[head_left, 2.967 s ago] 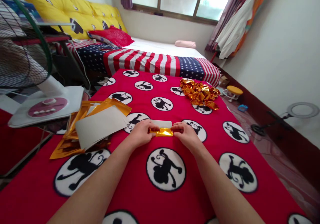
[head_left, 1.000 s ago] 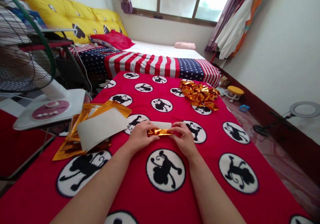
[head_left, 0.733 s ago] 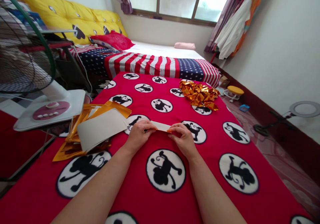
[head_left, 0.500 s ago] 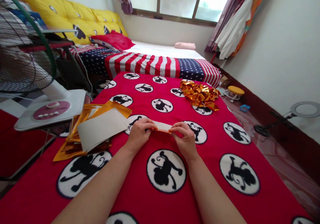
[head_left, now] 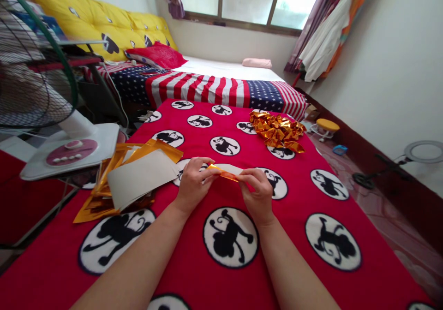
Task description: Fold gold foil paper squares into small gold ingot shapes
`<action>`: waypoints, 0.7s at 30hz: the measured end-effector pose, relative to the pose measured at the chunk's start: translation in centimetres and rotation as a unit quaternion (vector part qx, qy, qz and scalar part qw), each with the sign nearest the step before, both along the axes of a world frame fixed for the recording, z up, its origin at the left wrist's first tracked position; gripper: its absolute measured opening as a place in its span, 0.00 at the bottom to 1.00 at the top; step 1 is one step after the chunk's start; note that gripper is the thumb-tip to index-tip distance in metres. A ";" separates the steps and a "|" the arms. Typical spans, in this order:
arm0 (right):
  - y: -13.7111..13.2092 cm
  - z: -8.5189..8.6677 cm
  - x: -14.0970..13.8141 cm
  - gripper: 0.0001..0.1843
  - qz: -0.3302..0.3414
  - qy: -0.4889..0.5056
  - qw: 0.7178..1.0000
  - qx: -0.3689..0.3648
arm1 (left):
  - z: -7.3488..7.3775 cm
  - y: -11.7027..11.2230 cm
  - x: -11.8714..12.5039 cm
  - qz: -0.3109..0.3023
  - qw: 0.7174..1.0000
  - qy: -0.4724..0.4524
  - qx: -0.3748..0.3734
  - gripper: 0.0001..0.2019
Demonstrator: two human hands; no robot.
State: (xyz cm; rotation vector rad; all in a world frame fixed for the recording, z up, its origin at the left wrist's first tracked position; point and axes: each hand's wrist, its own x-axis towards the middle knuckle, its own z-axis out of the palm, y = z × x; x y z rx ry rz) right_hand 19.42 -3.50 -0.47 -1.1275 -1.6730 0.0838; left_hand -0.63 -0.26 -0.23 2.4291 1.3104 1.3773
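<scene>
Between my two hands is a small sheet of gold foil paper (head_left: 229,175), its shiny side folded over along the near edge and its pale back showing beyond. My left hand (head_left: 196,181) pinches the sheet's left end between thumb and fingers. At the other end my right hand (head_left: 258,190) grips it the same way. Left of my left hand lies a loose stack of foil sheets (head_left: 141,176), the top ones pale side up. Folded gold foil pieces (head_left: 277,130) are heaped at the far right of the red cloth (head_left: 284,264).
A fan (head_left: 69,148) on a white base stands at the left, close to the stack. Beyond the red cloth is a bed with a stars-and-stripes cover (head_left: 207,86). On the floor at the right are a yellow-topped stool (head_left: 327,125) and a ring light (head_left: 424,152).
The foil's near edge has been turned over further, so more gold shows between my hands and less of the pale back. Both hands have shifted slightly, still gripping the ends.
</scene>
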 end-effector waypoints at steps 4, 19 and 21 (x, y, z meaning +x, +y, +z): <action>0.0 -0.2 -0.1 0.06 0.033 0.041 0.998 -0.039 | 0.2 0.0 -0.1 -0.007 0.999 0.025 -0.020 0.07; -0.1 0.0 -0.1 0.06 0.060 -0.052 0.995 -0.064 | -0.4 0.0 0.2 -0.088 0.996 0.013 0.015 0.09; -0.1 0.0 0.0 0.05 0.053 -0.071 0.994 -0.064 | -0.4 0.0 0.2 -0.083 0.996 -0.001 0.018 0.09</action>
